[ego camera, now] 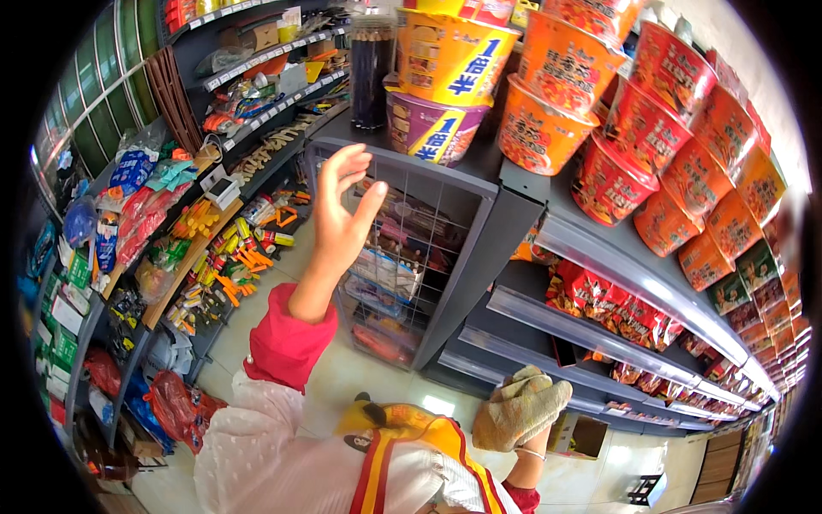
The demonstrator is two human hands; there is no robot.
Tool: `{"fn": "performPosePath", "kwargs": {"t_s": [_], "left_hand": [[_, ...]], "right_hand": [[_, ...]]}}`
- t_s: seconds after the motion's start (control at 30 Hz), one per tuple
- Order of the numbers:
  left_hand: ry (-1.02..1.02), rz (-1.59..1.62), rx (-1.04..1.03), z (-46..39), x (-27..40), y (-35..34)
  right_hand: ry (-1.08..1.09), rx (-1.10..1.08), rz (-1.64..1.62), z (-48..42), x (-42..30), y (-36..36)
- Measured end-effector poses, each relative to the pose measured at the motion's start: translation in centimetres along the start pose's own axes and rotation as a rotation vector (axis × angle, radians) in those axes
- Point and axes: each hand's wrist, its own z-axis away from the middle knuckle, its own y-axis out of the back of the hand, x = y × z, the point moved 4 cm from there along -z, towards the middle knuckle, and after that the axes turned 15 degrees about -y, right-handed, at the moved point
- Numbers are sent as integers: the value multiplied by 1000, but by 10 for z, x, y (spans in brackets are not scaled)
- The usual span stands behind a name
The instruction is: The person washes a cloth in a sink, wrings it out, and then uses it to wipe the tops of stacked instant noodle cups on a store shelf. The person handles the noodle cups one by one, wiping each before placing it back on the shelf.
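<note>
My left hand (343, 215) is bare and raised, its fingers apart with nothing in them. It is in front of the wire mesh end panel (437, 221) of a dark shelf unit, below a tall jar of dark sticks (372, 74). Nearest it on the top shelf stand a purple instant noodle cup (433, 128) and a yellow one (453, 58) stacked on it. A soiled beige cloth covering (520, 411), perhaps a work glove, wraps my right hand, which is low beside the lower shelves. The covering hides whether those fingers grip anything.
Stacked orange noodle cups (546, 132) and red ones (613, 177) line the shelf's top along its edge. Red snack packets (610, 302) sit below. At left, another shelf unit holds orange-handled tools (241, 276). A cardboard box (578, 434) stands on the tiled floor.
</note>
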Motion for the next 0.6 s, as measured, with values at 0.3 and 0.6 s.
{"fn": "performPosePath", "kwargs": {"t_s": [0.3, 0.6], "left_hand": [[-199, 44, -137, -2, 2, -13], [-159, 592, -570, 99, 29, -6]], "right_hand": [[79, 313, 469, -2, -6, -28], [184, 204, 872, -10, -53, -121]]}}
